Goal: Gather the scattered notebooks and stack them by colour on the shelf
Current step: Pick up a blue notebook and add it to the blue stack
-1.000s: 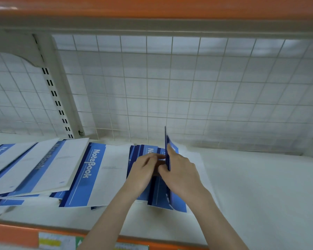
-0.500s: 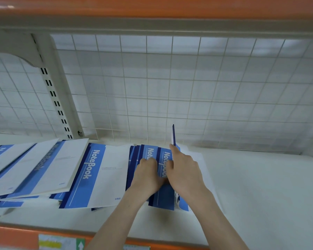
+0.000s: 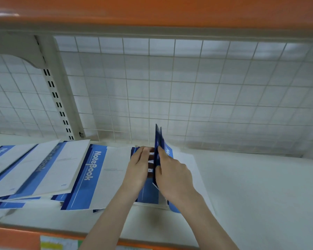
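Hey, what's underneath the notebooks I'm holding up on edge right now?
Under the upright notebooks, more blue-and-white notebooks lie flat on the white shelf. The left hand and right hand cover most of that pile, so its count cannot be seen.

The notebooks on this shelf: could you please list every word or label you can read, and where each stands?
"NoteBook": blue band of the flat notebook left of the left hand.
"Note...": partly cut off, on the far-left notebook.
"N...": only a letter or so shows on the held notebooks at the right hand.
Small cover print and the shelf-edge label: too blurred.
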